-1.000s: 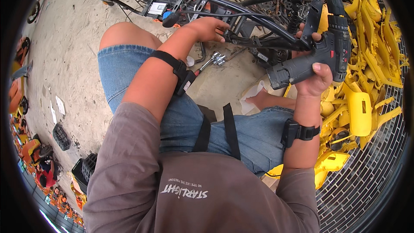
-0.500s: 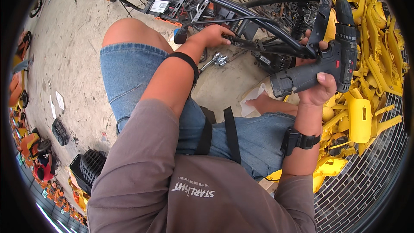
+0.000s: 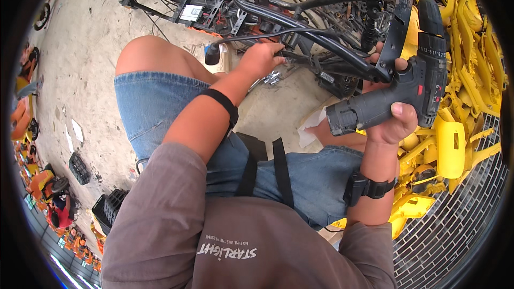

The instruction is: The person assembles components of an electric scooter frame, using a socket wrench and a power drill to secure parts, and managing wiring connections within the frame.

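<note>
My right hand (image 3: 393,120) is wrapped round a black cordless drill (image 3: 401,96). Its bit points toward the far side, beside a flat bracket on the black tubular vehicle frame (image 3: 300,24). Some fingertips of that hand show behind the bracket, partly hidden by the drill. My left hand (image 3: 262,59) reaches across to the frame's lower part, with thumb and forefinger closed about a dark bar. A black cable with a thick plug (image 3: 212,53) hangs from the frame just left of this hand. Shiny metal tools (image 3: 272,78) lie on the floor below it, partly covered by my forearm.
Yellow plastic panels (image 3: 450,150) are heaped at the right, against a tiled surface (image 3: 455,225). Behind the frame lies a pile of rusty metal parts (image 3: 332,0). Black plastic baskets (image 3: 79,168) stand at the left. Far left, a person in red (image 3: 59,217) is among orange vehicles.
The view has shifted: the frame's far end sits further left, and the drill appears slightly lower. Both hands keep their holds. More of the beige item beside my left knee shows.
</note>
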A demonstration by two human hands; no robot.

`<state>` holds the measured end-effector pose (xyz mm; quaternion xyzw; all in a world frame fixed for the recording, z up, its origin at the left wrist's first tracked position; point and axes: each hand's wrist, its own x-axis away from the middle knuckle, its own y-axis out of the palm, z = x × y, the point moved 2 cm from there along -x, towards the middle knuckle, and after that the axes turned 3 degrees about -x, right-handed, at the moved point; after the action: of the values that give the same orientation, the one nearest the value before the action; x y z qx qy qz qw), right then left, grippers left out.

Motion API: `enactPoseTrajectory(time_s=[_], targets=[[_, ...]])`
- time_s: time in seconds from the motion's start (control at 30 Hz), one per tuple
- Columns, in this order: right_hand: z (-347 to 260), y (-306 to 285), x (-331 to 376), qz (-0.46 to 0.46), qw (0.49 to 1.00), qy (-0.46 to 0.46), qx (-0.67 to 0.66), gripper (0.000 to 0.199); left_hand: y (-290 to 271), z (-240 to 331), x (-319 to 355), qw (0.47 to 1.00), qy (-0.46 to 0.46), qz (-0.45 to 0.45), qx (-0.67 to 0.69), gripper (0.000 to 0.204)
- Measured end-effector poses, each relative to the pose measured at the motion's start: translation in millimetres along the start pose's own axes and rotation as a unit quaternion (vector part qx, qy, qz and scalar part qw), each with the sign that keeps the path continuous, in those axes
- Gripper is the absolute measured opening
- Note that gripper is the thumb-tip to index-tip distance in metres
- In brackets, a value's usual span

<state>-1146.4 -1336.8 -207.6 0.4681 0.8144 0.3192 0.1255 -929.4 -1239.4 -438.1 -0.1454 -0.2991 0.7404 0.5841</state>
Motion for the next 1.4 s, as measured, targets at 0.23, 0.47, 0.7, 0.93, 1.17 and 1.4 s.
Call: enactPoseTrajectory(time_s=[0.23, 0.47, 0.7, 0.93, 1.17, 1.4], targets=[[1, -8, 2, -0.007, 1.000, 0.001, -0.012, 0.070, 10, -7, -3, 0.995, 0.102, 0.004, 0.019, 0.042], [1, -9, 2, 0.002, 1.000, 0.000, 0.001, 0.070, -2, 2, -14, 0.986, 0.138, -0.043, -0.077, 0.042], [-1, -6, -2, 0.002, 1.000, 0.007, -0.015, 0.072, -3, -12, -7, 0.998, 0.040, -0.052, 0.017, 0.051], [-2, -8, 3, 0.014, 1.000, 0.014, -0.013, 0.071, -29, -42, -23, 0.952, -0.152, -0.139, 0.228, 0.048], [0, -7, 1, -0.016, 0.999, 0.014, -0.025, 0.069, -20, -41, -56, 0.934, 0.006, -0.349, 0.081, 0.046], [2, -13, -4, -0.036, 0.998, 0.015, -0.041, 0.066, -28, -40, -76, 0.933, 0.081, -0.350, 0.025, 0.048]])
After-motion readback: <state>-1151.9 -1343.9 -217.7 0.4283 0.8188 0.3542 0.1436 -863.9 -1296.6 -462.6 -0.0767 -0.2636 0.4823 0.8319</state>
